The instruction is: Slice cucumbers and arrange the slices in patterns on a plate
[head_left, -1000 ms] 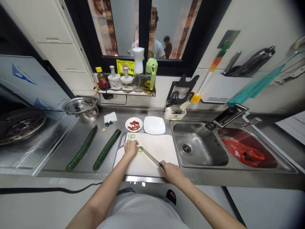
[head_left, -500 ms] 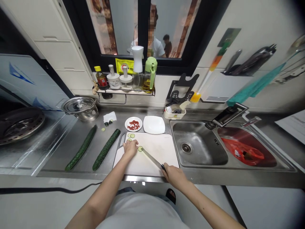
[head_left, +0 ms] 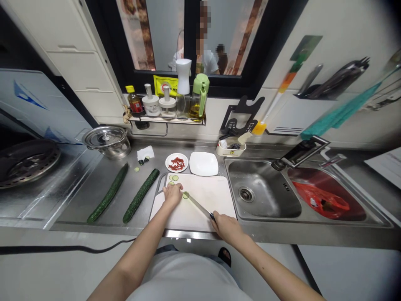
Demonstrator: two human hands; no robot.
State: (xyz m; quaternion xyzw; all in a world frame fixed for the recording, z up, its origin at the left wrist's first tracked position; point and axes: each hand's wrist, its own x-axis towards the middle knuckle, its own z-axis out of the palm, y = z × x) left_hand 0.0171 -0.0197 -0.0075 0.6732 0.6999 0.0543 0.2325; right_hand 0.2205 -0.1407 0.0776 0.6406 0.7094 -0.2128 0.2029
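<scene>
My right hand [head_left: 226, 227] grips a kitchen knife [head_left: 200, 206] by its dark handle, the blade slanting up and left across the white cutting board [head_left: 208, 188]. At the blade's tip lies a round cucumber slice [head_left: 185, 195]. Just left of that slice, my left hand [head_left: 172, 194] rests on the board with its fingers curled together; anything beneath them is hidden. More cucumber slices [head_left: 175, 178] lie at the board's upper left corner, partly behind this hand. Two whole cucumbers [head_left: 140, 195] [head_left: 108, 193] lie on the steel counter to the left.
Behind the board stand a plate of small red pieces [head_left: 177, 162] and a white square plate [head_left: 203, 163]. A lidded steel pot [head_left: 108, 142] is at the back left. To the right is a sink [head_left: 261, 188], with a red bag [head_left: 322, 200] in its second basin.
My right hand and the knife handle have shifted slightly up and left. My left hand stays in place on the board, and the whole view has slid a little.
</scene>
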